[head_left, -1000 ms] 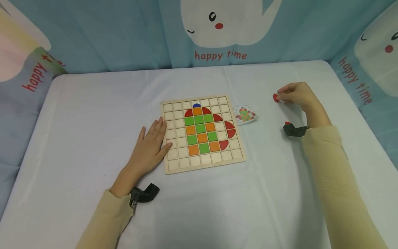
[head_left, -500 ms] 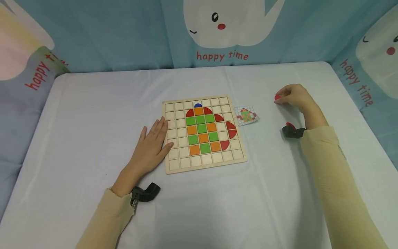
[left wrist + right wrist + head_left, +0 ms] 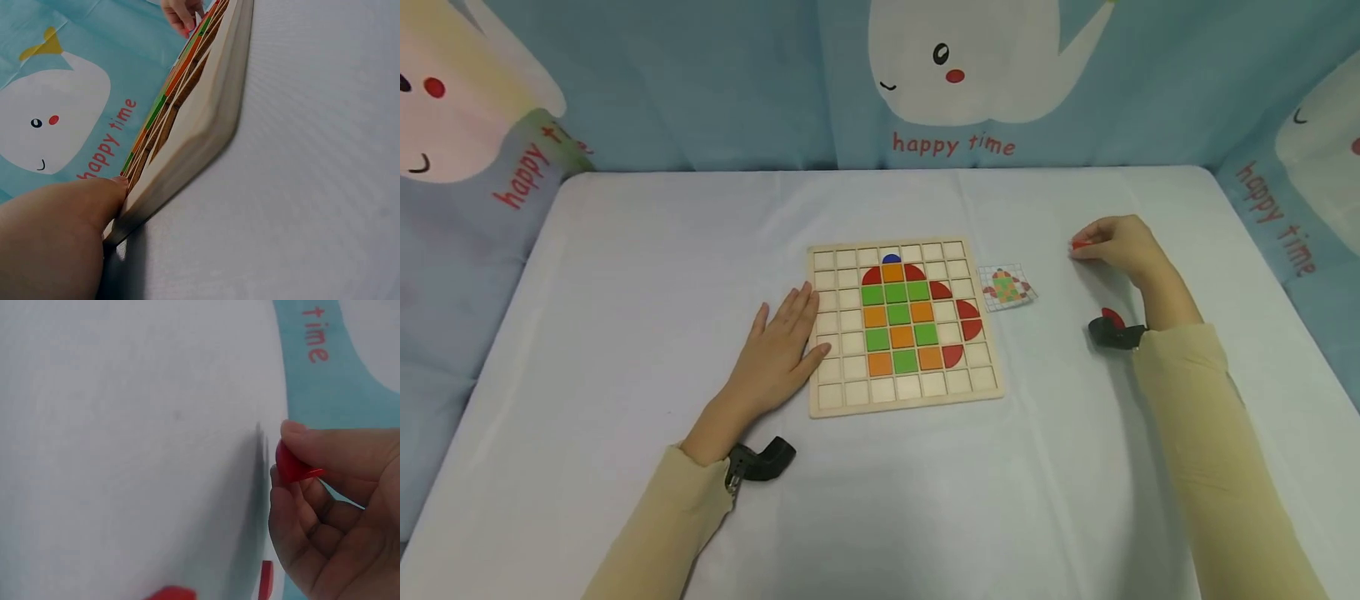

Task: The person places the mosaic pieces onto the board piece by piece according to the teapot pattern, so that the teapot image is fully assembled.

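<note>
My left hand lies flat with straight fingers at the left edge of a wooden grid board. Its thumb reaches over the frame, as the left wrist view also shows. Green and orange squares, several red quarter-round tiles and a blue rounded tile fill some of the board's cells. Over the right part of the table, my right hand pinches a red quarter-round tile between thumb and fingers. Another red tile shows beside the right wrist, partly covered by the black wrist camera.
Right of the board lies a small pattern card, one corner curled up. A white cloth covers the table. Behind it hangs a blue printed curtain. Two red pieces show low in the right wrist view, one a red tile seen edge-on.
The red tile in my right hand has turned from face-on to nearly edge-on as the fingers shifted round it. My left hand stays on the board; the head view has shifted slightly.
</note>
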The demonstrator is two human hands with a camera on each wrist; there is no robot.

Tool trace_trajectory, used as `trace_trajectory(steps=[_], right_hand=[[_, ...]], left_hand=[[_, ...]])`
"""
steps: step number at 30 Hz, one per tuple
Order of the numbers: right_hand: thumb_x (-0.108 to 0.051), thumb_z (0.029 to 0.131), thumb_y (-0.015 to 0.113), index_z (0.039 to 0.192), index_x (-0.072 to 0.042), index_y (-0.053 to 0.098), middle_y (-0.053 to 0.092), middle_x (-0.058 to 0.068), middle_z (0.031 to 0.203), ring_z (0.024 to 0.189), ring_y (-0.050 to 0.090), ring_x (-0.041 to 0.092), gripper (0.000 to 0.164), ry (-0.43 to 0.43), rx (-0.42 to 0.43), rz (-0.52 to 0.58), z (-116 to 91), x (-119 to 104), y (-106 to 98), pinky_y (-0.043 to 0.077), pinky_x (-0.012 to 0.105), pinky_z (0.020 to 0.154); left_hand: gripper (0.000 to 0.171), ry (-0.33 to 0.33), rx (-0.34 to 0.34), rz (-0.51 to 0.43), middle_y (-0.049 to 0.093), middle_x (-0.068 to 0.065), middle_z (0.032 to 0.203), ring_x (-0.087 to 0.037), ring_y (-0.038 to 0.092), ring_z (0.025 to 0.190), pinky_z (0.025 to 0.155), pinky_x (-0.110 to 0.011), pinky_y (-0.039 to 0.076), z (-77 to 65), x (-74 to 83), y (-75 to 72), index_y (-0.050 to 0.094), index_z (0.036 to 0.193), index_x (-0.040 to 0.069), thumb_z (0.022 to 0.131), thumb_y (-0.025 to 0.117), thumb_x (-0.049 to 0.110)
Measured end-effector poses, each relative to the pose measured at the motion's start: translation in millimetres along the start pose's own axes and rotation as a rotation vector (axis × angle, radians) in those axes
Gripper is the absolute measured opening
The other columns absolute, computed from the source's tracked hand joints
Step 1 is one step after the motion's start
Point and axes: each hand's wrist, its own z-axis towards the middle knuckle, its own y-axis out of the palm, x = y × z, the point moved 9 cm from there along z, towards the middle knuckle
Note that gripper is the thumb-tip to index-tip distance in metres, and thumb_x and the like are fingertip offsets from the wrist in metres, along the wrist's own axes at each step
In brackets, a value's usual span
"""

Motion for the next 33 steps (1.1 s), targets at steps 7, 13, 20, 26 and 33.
trace_trajectory(steps=[7, 13, 20, 26, 33], right_hand=[[-0.021, 0.089, 0.066, 0.112, 0.004, 0.064, 0.065, -0.003, 0.087, 0.072, 0.056, 0.006, 0.034, 0.003, 0.026, 0.086, -9, -6, -3, 0.043, 0.022, 0.068], [-0.022, 0.088, 0.067, 0.102, -0.001, 0.067, 0.063, -0.017, 0.075, 0.077, 0.057, 0.006, 0.025, -0.014, 0.035, 0.194, -16, -20, -4, 0.043, 0.022, 0.072], [-0.02, 0.088, 0.068, 0.093, -0.011, 0.072, 0.066, -0.015, 0.077, 0.083, 0.057, 0.007, 0.011, -0.058, 0.078, 0.322, -27, -46, -5, 0.043, 0.022, 0.071], [-0.017, 0.088, 0.068, 0.094, -0.005, 0.071, 0.068, -0.011, 0.077, 0.082, 0.059, 0.01, 0.013, -0.146, 0.086, 0.416, -35, -73, -3, 0.043, 0.023, 0.072], [-0.009, 0.088, 0.065, 0.093, 0.002, 0.068, 0.07, -0.004, 0.081, 0.078, 0.063, 0.014, 0.012, -0.23, 0.037, 0.556, -41, -102, 9, 0.049, 0.019, 0.072]], left_hand=[[0.07, -0.006, -0.01, 0.0, 0.005, -0.012, 0.157, -0.027, 0.004, 0.144, 0.112, -0.051, -0.003, 0.6, 0.4, 4.9, 0.011, 0.15, 0.0, 0.1, 0.041, 0.038], [0.071, -0.015, -0.018, -0.004, 0.006, -0.012, 0.157, -0.026, 0.003, 0.144, 0.112, -0.05, -0.004, -0.1, 1.7, 4.8, 0.011, 0.15, 0.0, 0.099, 0.042, 0.037], [0.07, -0.011, -0.012, 0.004, 0.006, -0.013, 0.157, -0.027, 0.004, 0.144, 0.112, -0.051, -0.003, -0.7, 1.2, 3.3, 0.011, 0.15, 0.0, 0.099, 0.042, 0.037], [0.07, -0.006, 0.001, 0.011, 0.006, -0.013, 0.157, -0.027, 0.005, 0.144, 0.112, -0.051, -0.002, -0.9, 0.3, 1.9, 0.011, 0.15, 0.0, 0.099, 0.041, 0.038], [0.071, -0.016, -0.013, 0.008, 0.005, -0.012, 0.157, -0.026, 0.002, 0.144, 0.112, -0.051, -0.003, 0.0, -0.4, 1.7, 0.01, 0.151, 0.001, 0.1, 0.041, 0.039]])
